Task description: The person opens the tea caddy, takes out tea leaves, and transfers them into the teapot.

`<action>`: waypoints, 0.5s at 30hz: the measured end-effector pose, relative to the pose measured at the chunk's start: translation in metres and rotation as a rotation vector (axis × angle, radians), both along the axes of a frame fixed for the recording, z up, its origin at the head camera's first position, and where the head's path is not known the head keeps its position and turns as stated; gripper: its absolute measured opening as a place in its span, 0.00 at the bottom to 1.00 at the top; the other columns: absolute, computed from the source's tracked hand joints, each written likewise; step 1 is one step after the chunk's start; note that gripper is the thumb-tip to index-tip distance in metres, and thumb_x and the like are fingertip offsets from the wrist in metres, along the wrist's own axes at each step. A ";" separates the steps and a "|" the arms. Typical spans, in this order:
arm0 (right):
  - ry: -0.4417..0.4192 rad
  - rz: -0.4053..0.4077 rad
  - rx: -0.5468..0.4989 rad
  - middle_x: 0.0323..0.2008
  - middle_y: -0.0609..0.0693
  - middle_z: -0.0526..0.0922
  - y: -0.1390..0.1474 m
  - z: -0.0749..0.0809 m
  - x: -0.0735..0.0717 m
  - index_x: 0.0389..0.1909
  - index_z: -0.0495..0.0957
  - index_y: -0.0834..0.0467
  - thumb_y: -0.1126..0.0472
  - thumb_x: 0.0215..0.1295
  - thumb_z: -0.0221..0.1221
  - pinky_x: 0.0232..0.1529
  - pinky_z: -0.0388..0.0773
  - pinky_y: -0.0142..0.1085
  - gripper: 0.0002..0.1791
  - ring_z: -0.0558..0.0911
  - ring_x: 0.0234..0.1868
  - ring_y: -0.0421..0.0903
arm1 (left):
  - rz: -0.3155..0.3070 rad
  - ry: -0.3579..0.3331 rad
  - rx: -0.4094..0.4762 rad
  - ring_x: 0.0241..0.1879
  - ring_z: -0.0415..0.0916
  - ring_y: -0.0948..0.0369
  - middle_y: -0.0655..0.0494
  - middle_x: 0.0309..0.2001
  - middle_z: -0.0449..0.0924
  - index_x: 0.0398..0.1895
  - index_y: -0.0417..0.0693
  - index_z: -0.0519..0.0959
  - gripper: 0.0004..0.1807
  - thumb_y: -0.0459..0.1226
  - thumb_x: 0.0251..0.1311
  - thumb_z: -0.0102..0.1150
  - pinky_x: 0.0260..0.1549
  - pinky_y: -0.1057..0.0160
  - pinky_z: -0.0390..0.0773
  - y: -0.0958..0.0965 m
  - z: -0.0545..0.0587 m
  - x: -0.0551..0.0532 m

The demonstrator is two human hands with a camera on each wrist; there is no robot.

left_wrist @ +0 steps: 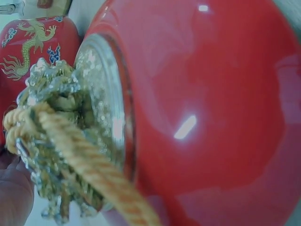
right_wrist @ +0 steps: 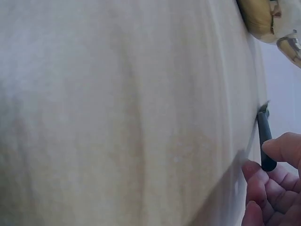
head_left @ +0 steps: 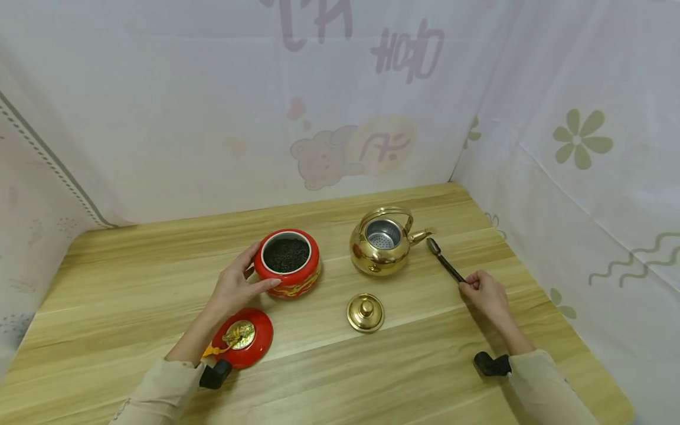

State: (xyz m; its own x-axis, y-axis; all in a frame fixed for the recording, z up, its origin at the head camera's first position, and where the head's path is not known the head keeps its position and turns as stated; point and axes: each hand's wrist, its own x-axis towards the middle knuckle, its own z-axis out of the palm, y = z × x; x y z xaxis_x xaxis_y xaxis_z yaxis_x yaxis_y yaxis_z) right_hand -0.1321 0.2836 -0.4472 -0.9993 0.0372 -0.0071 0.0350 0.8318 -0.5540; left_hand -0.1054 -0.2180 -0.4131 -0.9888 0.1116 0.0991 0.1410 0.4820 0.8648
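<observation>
A red jar point(head_left: 313, 270) with a gold dragon pattern holds dark tea leaves point(head_left: 287, 256). My left hand point(head_left: 234, 284) grips its left side, thumb along the front and fingers around the back. The handle end of a dark tea scoop point(head_left: 448, 267) is pinched by my right hand point(head_left: 486, 295). Its bowl points away, close to the spout of a gold teapot point(head_left: 372, 257). The teapot has no lid on, so a metal strainer point(head_left: 383, 239) shows inside. In the right wrist view, thumb and fingertips close on the scoop's handle point(right_wrist: 266, 141).
A red lid point(head_left: 259, 337) with a gold knob and orange cord lies below the left forearm, filling much of the left wrist view. The teapot's gold lid point(head_left: 365, 313) rests in front of the teapot. Printed curtains point(head_left: 212, 118) hang around the wooden table point(head_left: 404, 366).
</observation>
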 end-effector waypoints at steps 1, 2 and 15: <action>0.004 -0.005 -0.004 0.28 0.58 0.79 0.000 0.001 0.000 0.35 0.74 0.68 0.62 0.61 0.58 0.25 0.69 0.33 0.11 0.75 0.26 0.47 | 0.000 0.001 0.002 0.67 0.58 0.43 0.39 0.70 0.54 0.72 0.38 0.52 0.49 0.39 0.50 0.70 0.59 0.51 0.67 0.000 0.000 0.000; 0.011 -0.012 -0.006 0.28 0.58 0.79 0.000 0.002 0.000 0.35 0.75 0.68 0.62 0.61 0.58 0.26 0.69 0.33 0.11 0.76 0.27 0.47 | 0.000 0.002 0.002 0.67 0.58 0.43 0.39 0.70 0.54 0.72 0.38 0.52 0.49 0.39 0.50 0.70 0.59 0.52 0.68 0.000 -0.001 0.000; 0.084 -0.067 -0.051 0.27 0.59 0.79 0.003 0.008 -0.004 0.39 0.79 0.71 0.64 0.64 0.55 0.20 0.66 0.29 0.12 0.71 0.23 0.41 | -0.009 -0.005 0.042 0.69 0.55 0.44 0.41 0.72 0.51 0.73 0.40 0.51 0.48 0.39 0.52 0.69 0.59 0.53 0.66 0.001 -0.001 0.002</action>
